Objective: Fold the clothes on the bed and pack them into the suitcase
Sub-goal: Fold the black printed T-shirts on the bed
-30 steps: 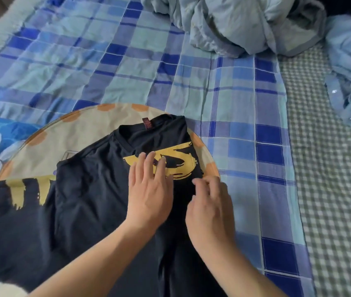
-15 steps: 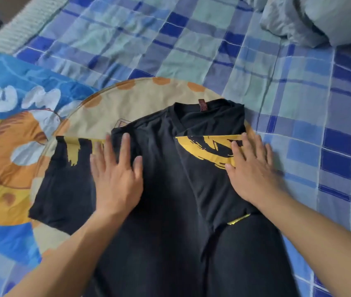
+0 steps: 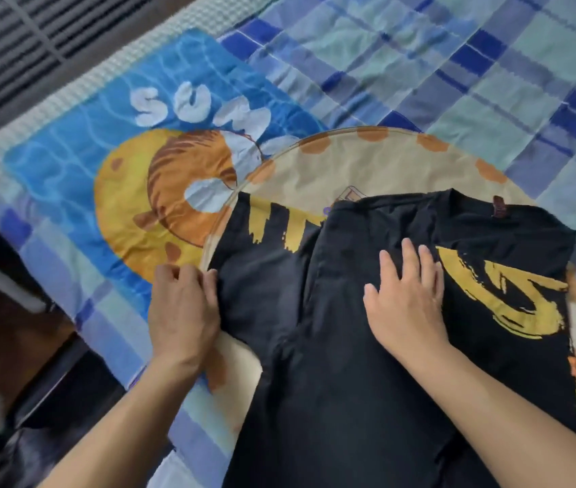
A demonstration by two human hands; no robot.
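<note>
On the bed (image 3: 490, 65), our right hand (image 3: 409, 297) lies flat and spread, pinning the black T-shirt (image 3: 314, 346), while our left hand (image 3: 182, 304) pinches its sleeve edge, ready to fold.

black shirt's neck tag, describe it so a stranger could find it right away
On the blue checked bedspread lies a black shirt with gold print. Follow its top edge to the collar, right of centre: the tag is a small dark red strip, the shirt's only red part.
</note>
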